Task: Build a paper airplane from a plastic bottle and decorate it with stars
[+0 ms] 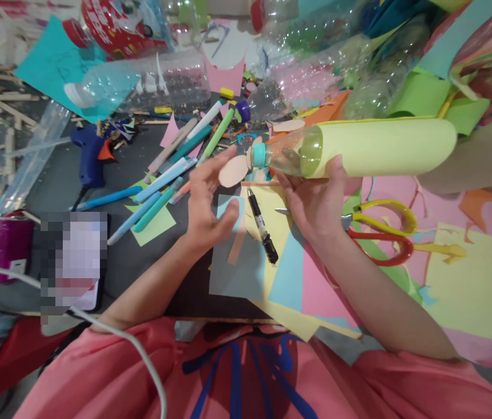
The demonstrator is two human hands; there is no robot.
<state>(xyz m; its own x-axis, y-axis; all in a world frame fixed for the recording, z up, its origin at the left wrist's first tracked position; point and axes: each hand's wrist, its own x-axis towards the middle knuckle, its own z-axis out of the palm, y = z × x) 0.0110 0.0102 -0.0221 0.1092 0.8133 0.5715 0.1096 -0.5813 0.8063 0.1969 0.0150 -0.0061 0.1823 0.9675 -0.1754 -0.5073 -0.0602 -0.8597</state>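
The paper-wrapped bottle (362,146) is clasped by the right grip (319,201), cap (259,155) toward nine o'clock, apparently so the paper oval (234,171) is presented to the spread left grip (209,201).

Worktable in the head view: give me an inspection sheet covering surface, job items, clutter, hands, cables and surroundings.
Surface: dark table, largely covered.
Job's things: bottle on its side, partly wrapped in pale yellow paper, teal cap; pale oval piece beside the cap end.
Clutter: clear bottles, wood scraps, coloured pens, glue gun, scissors.
Hands: left hand open near the oval piece, contact unclear; right hand holding the bottle from below.
Cables: white cable crossing the lower left; dark cord at the glue gun.
Surroundings: what looks like another person's arm at the right edge.
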